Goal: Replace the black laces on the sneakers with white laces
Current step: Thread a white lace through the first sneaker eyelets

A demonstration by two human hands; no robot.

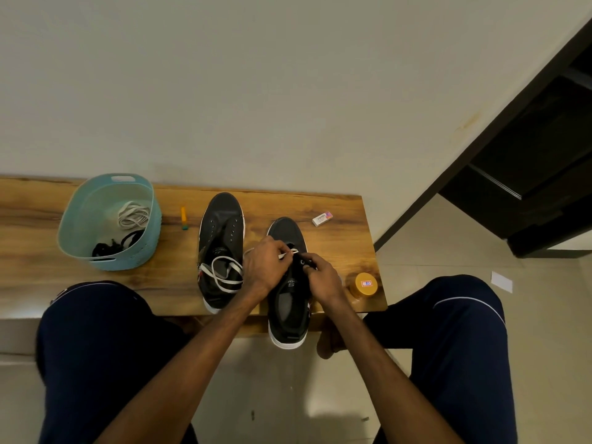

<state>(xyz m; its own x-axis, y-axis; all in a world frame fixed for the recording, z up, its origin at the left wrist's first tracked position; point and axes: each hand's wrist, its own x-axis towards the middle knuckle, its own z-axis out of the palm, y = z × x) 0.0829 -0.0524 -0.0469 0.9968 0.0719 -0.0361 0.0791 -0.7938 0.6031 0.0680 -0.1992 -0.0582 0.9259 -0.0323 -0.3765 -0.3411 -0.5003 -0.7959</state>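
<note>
Two black sneakers with white soles lie on a wooden bench (339,213). The left sneaker (221,232) has bare eyelets, and a white lace (224,270) runs loose across its opening. The right sneaker (288,302) overhangs the bench's near edge. My left hand (266,267) pinches the white lace's end (290,253) above the right sneaker's eyelets. My right hand (320,277) grips that sneaker's upper at the eyelet flap. A light blue basket (80,219) on the left holds a coiled white lace (133,214) and black laces (117,245).
A small orange and green item (183,217) lies between the basket and the left sneaker. A white eraser box (322,218) sits behind the right sneaker, and a yellow-lidded jar (365,285) stands at the bench's right end. My knees flank the bench; a dark doorway is at right.
</note>
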